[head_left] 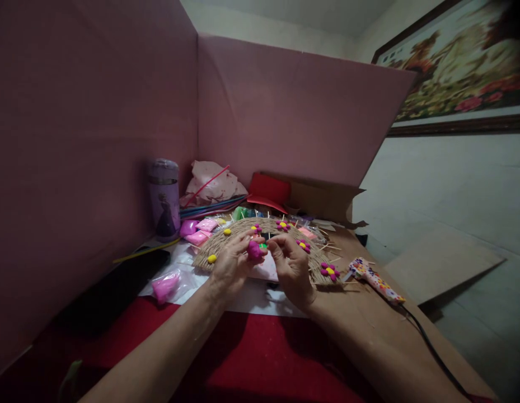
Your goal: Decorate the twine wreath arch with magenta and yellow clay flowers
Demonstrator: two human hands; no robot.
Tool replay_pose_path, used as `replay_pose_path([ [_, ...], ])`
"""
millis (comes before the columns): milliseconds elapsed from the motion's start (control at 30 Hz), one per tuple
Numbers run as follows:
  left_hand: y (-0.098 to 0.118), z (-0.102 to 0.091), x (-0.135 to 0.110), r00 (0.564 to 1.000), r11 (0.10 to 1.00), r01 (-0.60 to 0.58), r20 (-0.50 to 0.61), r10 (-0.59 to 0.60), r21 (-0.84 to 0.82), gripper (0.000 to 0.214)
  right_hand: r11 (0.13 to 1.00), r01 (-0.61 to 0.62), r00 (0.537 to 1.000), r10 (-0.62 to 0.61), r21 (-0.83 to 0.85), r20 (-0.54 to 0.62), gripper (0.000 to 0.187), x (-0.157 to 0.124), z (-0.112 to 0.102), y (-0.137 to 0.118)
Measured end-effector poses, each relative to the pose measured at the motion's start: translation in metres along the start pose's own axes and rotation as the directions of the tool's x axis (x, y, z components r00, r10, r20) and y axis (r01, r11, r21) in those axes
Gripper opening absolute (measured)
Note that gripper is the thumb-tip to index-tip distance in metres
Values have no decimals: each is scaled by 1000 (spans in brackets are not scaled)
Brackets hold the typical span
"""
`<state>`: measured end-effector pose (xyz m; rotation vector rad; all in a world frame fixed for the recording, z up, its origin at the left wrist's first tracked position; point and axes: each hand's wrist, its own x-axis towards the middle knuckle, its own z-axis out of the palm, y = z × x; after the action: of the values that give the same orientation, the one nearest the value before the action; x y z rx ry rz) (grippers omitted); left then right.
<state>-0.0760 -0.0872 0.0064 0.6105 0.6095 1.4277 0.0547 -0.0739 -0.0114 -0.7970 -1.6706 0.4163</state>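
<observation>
My left hand (234, 258) is closed around a lump of magenta modelling clay (254, 250). Close to its right, my right hand (291, 266) has thumb and fingertips pinched together; anything between them is too small to make out. Behind both hands lies a half-round fan shape wound with twine (238, 228), with thin sticks poking out around its edge. Magenta clay flowers with yellow centres dot it, among them one flower (329, 271) at the lower right. On its left part sit bare yellow clay dots, such as one yellow dot (211, 258).
A floral hot glue gun (375, 280) with a black cord lies on cardboard at right. Bagged pink clay (165, 286) and a lilac tumbler (164, 198) are at left. Pink panels (301, 112) stand behind, with a red packet (268, 190) before them. Red cloth (251, 358) covers the front.
</observation>
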Motion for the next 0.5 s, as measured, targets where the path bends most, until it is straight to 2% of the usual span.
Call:
replay_pose_path([
  [100, 0, 1, -1, 996, 999, -53, -70, 53, 9, 25, 973, 169, 981, -151, -158, 119, 12, 5, 3, -3],
  [200, 0, 2, -1, 988, 994, -106, -108, 108, 26, 23, 939, 257, 962, -226, -229, 151, 20, 5, 7, 1],
  [333, -3, 3, -1, 990, 990, -134, -33, 135, 35, 15, 920, 297, 954, -275, -255, 117, 25, -1, 3, 10],
  [433, -6, 2, -2, 993, 990, -114, 25, 112, 77, 26, 913, 307, 952, -295, -269, 85, 21, -5, -3, 14],
  [500, -8, 0, -2, 994, 982, -96, 57, 88, 164, 30, 917, 292, 956, -288, -273, 56, 20, -7, -6, 15],
])
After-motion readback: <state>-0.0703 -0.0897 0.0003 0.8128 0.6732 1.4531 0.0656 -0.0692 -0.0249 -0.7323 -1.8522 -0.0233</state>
